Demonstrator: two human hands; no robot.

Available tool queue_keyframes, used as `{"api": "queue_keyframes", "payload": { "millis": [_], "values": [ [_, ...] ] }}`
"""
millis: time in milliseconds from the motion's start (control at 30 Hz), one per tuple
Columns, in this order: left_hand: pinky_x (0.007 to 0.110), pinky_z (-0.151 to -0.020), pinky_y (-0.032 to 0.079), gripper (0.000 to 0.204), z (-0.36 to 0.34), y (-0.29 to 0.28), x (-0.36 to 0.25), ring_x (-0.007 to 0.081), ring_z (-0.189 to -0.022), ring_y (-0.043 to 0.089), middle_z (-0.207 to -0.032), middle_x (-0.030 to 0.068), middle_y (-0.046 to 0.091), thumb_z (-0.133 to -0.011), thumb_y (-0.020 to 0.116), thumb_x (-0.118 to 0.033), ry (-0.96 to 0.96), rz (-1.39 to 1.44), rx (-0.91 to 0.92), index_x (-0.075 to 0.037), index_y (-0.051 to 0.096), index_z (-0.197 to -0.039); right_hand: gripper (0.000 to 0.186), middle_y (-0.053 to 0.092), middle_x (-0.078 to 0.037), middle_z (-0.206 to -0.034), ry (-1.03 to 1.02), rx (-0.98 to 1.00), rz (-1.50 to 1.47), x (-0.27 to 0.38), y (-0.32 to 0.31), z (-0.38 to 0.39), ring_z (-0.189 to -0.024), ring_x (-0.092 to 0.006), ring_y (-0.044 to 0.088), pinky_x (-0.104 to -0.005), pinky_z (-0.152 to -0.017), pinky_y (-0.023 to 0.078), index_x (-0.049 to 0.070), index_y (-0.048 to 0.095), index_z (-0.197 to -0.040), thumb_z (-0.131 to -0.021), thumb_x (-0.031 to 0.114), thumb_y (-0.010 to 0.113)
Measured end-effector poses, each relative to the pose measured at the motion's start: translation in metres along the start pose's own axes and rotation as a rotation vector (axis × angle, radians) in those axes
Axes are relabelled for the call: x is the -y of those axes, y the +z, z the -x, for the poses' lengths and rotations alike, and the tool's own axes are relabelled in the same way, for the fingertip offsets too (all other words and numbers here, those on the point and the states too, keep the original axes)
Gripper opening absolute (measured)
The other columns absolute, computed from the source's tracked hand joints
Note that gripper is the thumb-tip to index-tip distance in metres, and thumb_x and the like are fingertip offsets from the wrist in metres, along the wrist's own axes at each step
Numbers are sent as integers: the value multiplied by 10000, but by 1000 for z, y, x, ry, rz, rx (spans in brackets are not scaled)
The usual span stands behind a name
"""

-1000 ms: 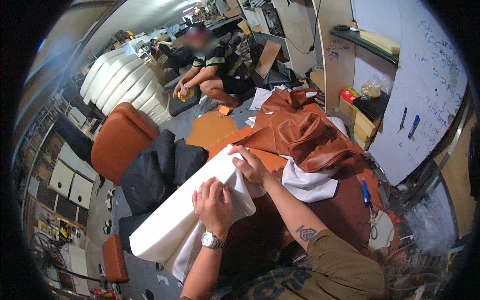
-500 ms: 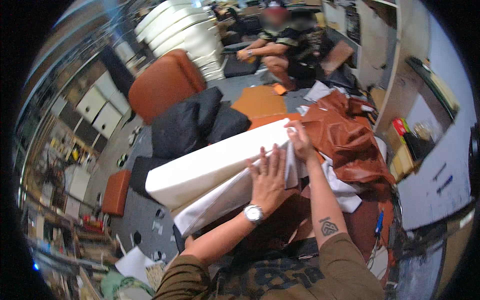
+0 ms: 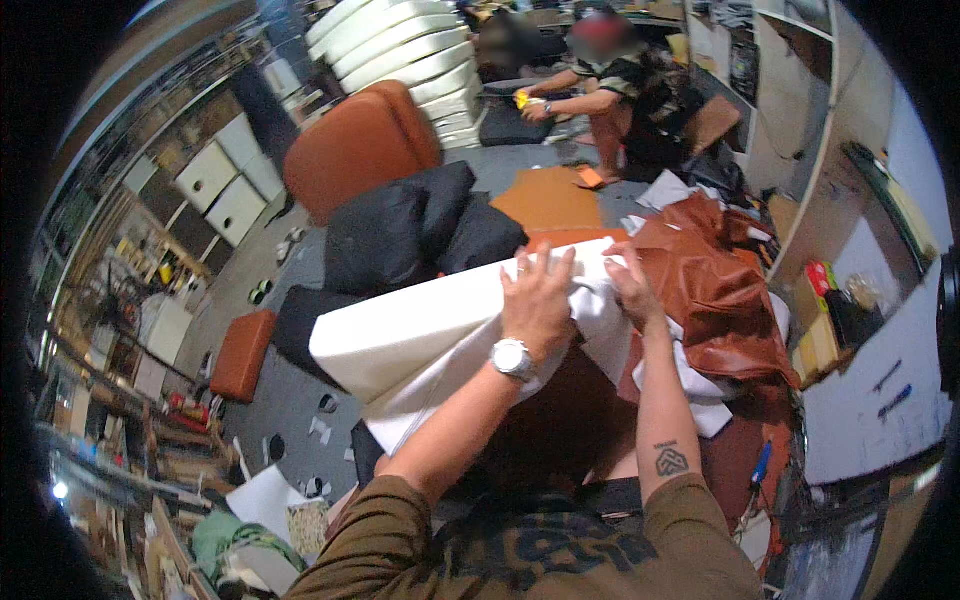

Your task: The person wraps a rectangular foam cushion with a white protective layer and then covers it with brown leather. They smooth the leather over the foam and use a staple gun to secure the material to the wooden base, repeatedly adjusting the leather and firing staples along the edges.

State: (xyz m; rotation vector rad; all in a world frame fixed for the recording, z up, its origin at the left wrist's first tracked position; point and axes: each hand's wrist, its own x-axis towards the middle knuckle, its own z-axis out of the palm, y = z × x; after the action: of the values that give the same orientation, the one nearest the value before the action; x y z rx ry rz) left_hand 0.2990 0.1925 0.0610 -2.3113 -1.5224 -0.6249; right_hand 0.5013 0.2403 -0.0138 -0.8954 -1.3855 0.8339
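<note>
A long white foam block lies slantwise before me. Against its near side hangs a cover with its pale backing outward, bunched up between my hands. My left hand, with a watch at the wrist, rests over the foam's top edge with its fingers spread; its thumb is hidden. At the block's far right end, my right hand has its fingers bent round the corner and closed on the cover's edge. Brown leather shows below the cover, between my forearms.
Crumpled brown leather lies at the right. Black cushions and a large brown cushion are beyond the block. White foam pieces are stacked behind. Another person crouches at the back. A blue-handled tool lies lower right.
My left hand has slid up and away from me onto the foam's top edge. The cover is now more bunched between my hands. The right hand's fingers have curled in at the corner.
</note>
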Motion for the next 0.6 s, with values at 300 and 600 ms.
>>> {"api": "queue_keyframes", "payload": {
  "millis": [300, 600],
  "values": [
    [737, -1168, 368, 773, -45, -17, 22, 379, -1432, 567, -1522, 144, 613, -815, 763, -272, 31, 206, 434, -211, 562, -1559, 469, 693, -224, -1243, -288, -615, 369, 5, 33, 25, -1196, -398, 657, -470, -1033, 519, 1, 657, -1289, -1016, 374, 733],
    [762, -1128, 378, 681, -42, -1, 29, 379, -1358, 613, -1398, 126, 669, -824, 738, -302, 56, 270, 329, -204, 615, -1487, 624, 576, -281, -1529, -471, -598, 675, -2, 77, 104, -1391, -453, 586, -521, -1167, 478, 27, 588, -1507, -927, 179, 761]
  ]
}}
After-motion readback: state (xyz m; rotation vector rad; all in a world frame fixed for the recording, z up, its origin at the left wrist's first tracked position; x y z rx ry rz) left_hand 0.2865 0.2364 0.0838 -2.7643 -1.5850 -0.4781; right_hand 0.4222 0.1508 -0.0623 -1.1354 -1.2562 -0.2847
